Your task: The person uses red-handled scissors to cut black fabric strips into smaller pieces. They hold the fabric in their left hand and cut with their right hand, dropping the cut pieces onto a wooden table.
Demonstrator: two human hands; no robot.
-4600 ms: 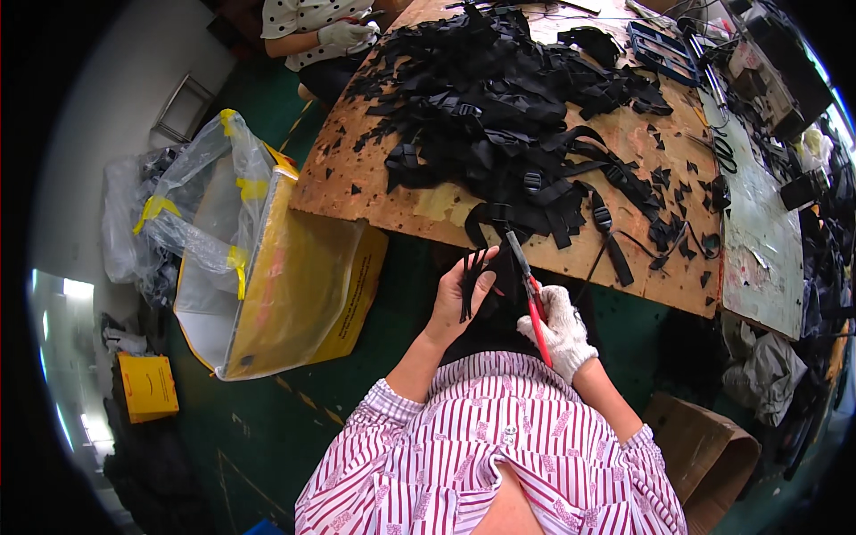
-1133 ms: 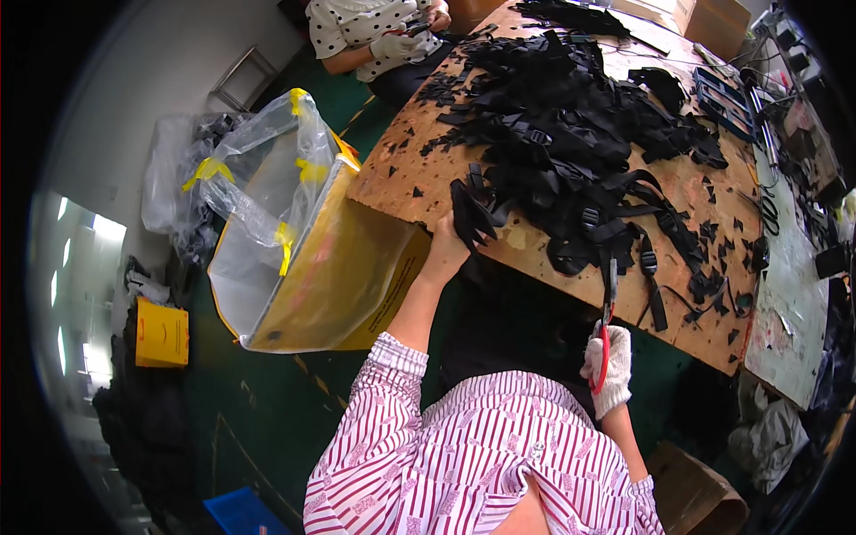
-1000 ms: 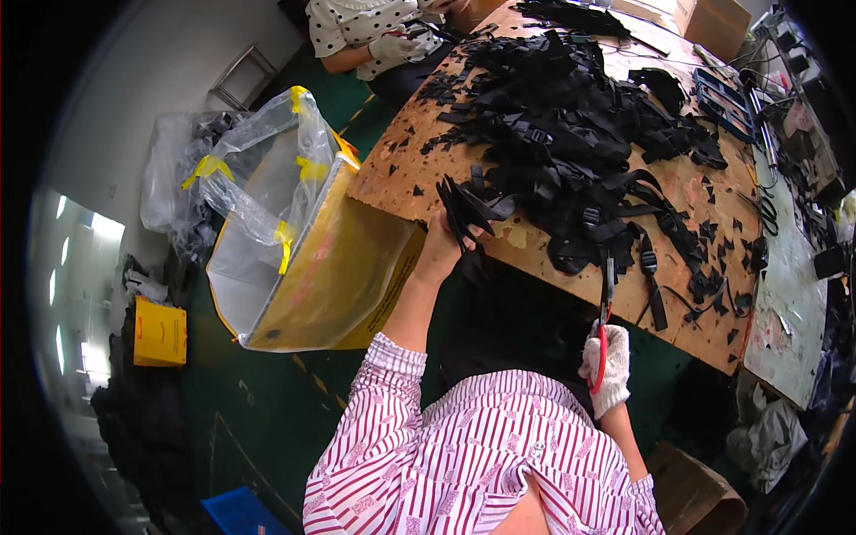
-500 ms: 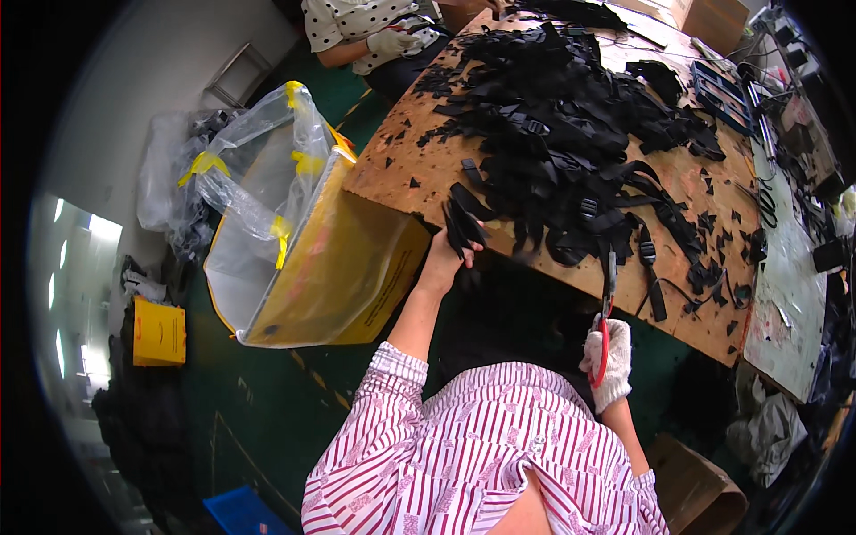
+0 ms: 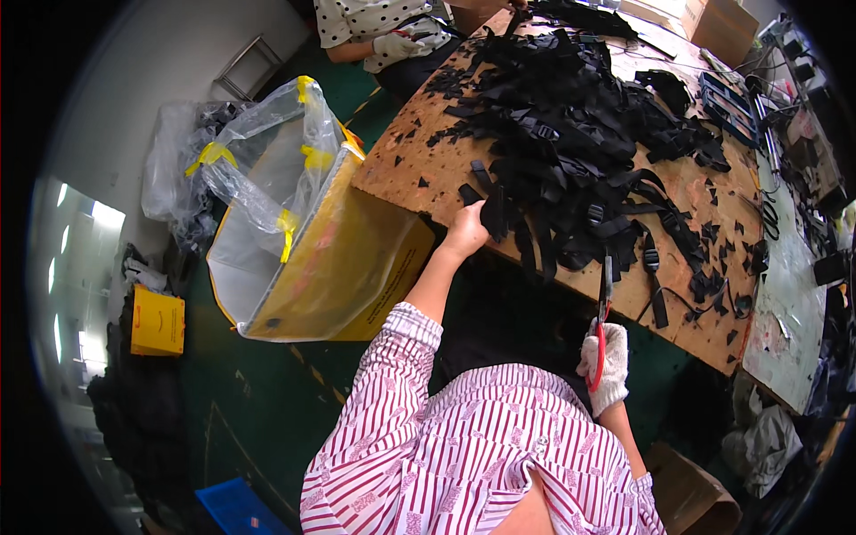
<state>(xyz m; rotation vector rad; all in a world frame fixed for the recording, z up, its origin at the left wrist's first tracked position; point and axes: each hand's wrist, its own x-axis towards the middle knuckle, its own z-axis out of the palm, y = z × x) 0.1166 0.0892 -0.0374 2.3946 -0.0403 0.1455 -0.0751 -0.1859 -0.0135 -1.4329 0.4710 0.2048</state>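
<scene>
My bare left hand [image 5: 466, 227] is closed on black strap pieces [image 5: 493, 209] at the front edge of the wooden table [image 5: 401, 178], beside a heap of black webbing straps [image 5: 553, 116] with buckles. My right hand [image 5: 610, 373], in a white knit glove, grips red-handled scissors [image 5: 600, 348] below the table's edge, with the metal blades pointing up past that edge toward the hanging straps. Small black offcuts are scattered over the wood.
A yellow-sided bin [image 5: 312, 276] with plastic sheeting stands left. A co-worker [image 5: 392, 27] with a gloved hand sits beyond it. Cardboard boxes [image 5: 722, 31], a blue plastic rack [image 5: 727, 107] and a pale board [image 5: 785, 312] are at right. A blue object [image 5: 236, 508] lies low at left.
My left hand has moved up and right, laying its strap pieces against the heap at the table's edge. My right hand with the scissors has barely moved since a second ago.
</scene>
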